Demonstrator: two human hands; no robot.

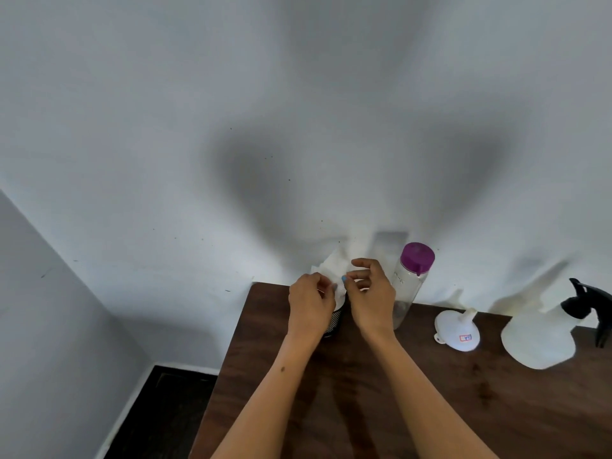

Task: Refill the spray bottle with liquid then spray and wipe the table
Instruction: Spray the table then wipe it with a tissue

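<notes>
Both my left hand point(311, 301) and right hand point(369, 293) pinch a white tissue point(332, 271) over a dark mesh holder point(334, 321) at the table's point(430, 409) back edge, with the purple-capped clear bottle point(409, 283), white funnel point(458, 331) and tipped spray bottle point(543, 336) to my right.

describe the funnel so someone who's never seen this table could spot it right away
On the dark wooden table, look along the back edge by the wall. The funnel lies tipped over between the purple-capped bottle and the spray bottle. It is the small white cone with a red sticker.
</notes>
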